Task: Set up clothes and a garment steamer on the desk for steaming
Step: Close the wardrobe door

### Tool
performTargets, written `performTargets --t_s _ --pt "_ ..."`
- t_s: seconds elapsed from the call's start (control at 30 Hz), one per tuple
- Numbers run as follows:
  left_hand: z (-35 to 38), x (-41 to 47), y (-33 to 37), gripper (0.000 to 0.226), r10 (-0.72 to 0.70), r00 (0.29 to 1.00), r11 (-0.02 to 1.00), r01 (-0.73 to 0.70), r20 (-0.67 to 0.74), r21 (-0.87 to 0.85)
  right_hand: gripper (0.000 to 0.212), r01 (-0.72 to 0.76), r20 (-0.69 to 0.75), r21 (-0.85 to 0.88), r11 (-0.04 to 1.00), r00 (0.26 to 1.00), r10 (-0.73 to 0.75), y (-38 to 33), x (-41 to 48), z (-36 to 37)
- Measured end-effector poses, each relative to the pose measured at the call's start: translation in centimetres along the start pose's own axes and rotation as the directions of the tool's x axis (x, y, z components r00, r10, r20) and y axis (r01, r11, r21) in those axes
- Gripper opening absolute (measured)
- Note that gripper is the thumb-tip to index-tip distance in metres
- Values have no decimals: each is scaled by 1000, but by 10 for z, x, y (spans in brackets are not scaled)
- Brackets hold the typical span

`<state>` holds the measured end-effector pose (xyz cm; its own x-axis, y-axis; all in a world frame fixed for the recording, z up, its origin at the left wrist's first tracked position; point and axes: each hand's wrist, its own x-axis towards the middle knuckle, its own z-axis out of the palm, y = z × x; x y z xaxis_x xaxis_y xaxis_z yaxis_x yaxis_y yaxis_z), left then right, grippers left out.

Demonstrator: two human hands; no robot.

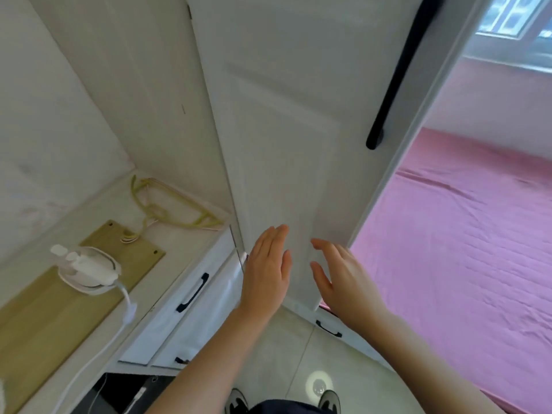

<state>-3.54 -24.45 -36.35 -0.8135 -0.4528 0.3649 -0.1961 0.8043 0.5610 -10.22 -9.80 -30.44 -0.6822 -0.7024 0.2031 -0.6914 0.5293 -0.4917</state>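
The steamer (86, 268) and hangers (176, 210) lie on the bench (182, 248), no clothes yet, while the left hand (265, 270) and right hand (343, 279), flat and empty, are at the wardrobe door (283, 144).

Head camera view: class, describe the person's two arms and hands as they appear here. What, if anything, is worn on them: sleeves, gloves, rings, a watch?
Both arms are bare as far as the picture shows. No sleeve covers the left forearm or the right forearm. The left hand and the right hand wear no gloves, and no ring, watch or bracelet is visible on either.
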Motion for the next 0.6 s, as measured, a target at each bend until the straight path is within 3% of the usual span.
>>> performTargets --t_s 0.1,0.3,0.43,0.6 --pt "5 14 34 47 112 993 993 -110 -30 47 37 46 2 11 999 999 -46 18 -6 -28" --pt "-1 47 91 52 164 970 986 -160 -176 40 32 43 -124 146 988 992 -25 42 -6 -72" --pt "-5 64 108 62 204 952 977 -211 -229 -7 35 38 -237 260 965 971 26 47 7 -79" --pt "-9 92 109 68 286 924 957 -289 -255 26 40 32 -252 436 899 964 87 38 29 -84"
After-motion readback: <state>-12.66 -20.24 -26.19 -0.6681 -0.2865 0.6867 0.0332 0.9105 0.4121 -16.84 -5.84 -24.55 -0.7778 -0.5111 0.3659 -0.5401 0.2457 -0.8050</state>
